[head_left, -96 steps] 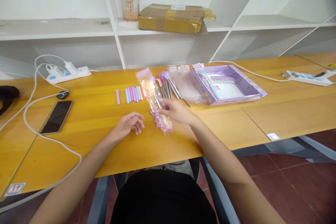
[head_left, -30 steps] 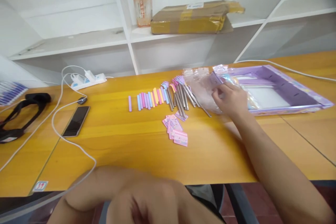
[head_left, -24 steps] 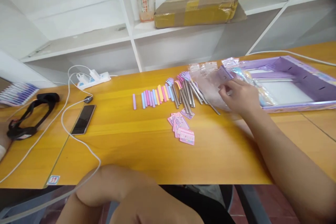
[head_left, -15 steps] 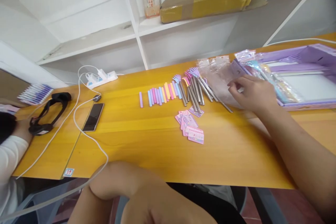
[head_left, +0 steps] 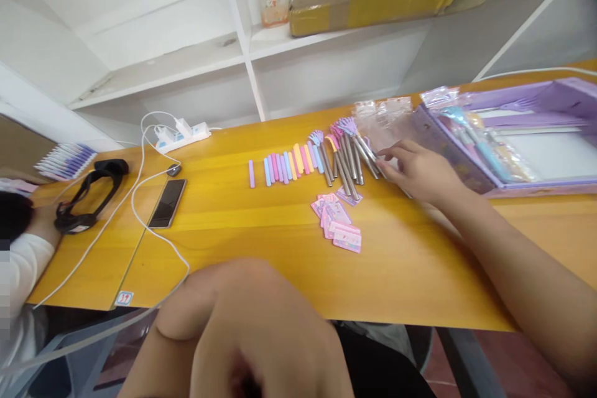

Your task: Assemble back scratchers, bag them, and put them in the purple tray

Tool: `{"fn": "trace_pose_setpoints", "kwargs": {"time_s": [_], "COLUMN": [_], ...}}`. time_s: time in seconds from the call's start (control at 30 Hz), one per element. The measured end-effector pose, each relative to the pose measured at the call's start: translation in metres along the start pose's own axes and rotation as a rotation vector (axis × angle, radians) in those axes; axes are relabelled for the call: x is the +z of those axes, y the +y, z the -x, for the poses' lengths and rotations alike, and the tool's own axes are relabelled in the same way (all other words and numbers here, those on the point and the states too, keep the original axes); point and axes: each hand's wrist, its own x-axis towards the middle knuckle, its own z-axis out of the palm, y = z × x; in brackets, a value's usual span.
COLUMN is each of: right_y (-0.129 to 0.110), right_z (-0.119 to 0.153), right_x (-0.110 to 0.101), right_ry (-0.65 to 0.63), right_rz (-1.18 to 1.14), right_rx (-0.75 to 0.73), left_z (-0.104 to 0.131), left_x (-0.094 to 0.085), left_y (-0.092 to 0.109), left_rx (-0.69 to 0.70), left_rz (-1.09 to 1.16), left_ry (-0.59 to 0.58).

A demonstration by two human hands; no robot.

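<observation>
My right hand (head_left: 415, 169) reaches over the right side of a pile of back scratchers (head_left: 347, 158) with metal rods and pastel hand-shaped heads. Its thumb and fingers are apart beside one long metal rod (head_left: 407, 191), partly covered by the hand; contact is unclear. Close to the camera, my left hand (head_left: 275, 329) is large and blurred above the table's front edge, its fingers hidden. Left of the pile, short pastel sticks (head_left: 285, 168) lie in a row. Several pink cards (head_left: 338, 221) overlap in front. Behind my right hand are clear plastic bags (head_left: 385, 118).
A purple box (head_left: 499, 186) with bagged back scratchers (head_left: 485, 143) stands at the right. Toward the left lie a phone (head_left: 168, 203), white cables, a power strip (head_left: 186, 135) and a black strap (head_left: 88, 199). Someone in a white sleeve (head_left: 30, 261) sits at far left.
My right hand has moved left from the purple box and plastic bags to the rods, its fingers spreading. My left hand has risen slightly in view.
</observation>
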Motion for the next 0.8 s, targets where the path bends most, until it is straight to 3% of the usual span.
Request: {"fn": "trace_pose_setpoints", "kwargs": {"time_s": [0.07, 0.1, 0.2, 0.27, 0.3, 0.37, 0.47, 0.6, 0.67, 0.8], "right_y": [-0.004, -0.007, -0.014, -0.018, -0.019, -0.020, -0.021, -0.023, -0.029, -0.059], "right_z": [-0.005, -0.008, -0.021, -0.031, -0.036, -0.046, -0.057, -0.061, -0.055, -0.035], "right_x": [0.002, 0.003, 0.002, 0.003, 0.003, 0.006, 0.008, 0.000, -0.009, -0.020], "right_ry": [-0.028, -0.039, -0.070, -0.103, -0.120, -0.147, -0.157, -0.121, -0.023, 0.269], "right_rz": [0.000, -0.003, -0.020, -0.049, -0.068, -0.099, -0.129, -0.140, -0.203, -0.709], "right_rx": [0.040, 0.059, 0.134, 0.206, 0.239, 0.293, 0.342, 0.352, 0.345, 0.336], "left_z": [-0.009, -0.014, -0.023, -0.025, -0.026, -0.025, -0.025, -0.023, -0.022, -0.028], "left_x": [-0.024, -0.036, -0.074, -0.093, -0.100, -0.108, -0.115, -0.115, -0.107, -0.072], "left_y": [-0.004, -0.011, -0.056, -0.094, -0.112, -0.140, -0.156, -0.148, -0.139, -0.120], "left_rx": [0.074, 0.048, -0.225, -0.565, -0.632, -0.688, -0.724, -0.740, -0.700, -0.428], "left_rz": [-0.103, -0.184, -0.504, -0.618, -0.634, -0.656, -0.673, -0.657, -0.631, -0.506], "left_ry": [-0.023, 0.091, 0.729, 0.963, 1.006, 1.035, 1.013, 0.975, 0.975, 0.981]}}
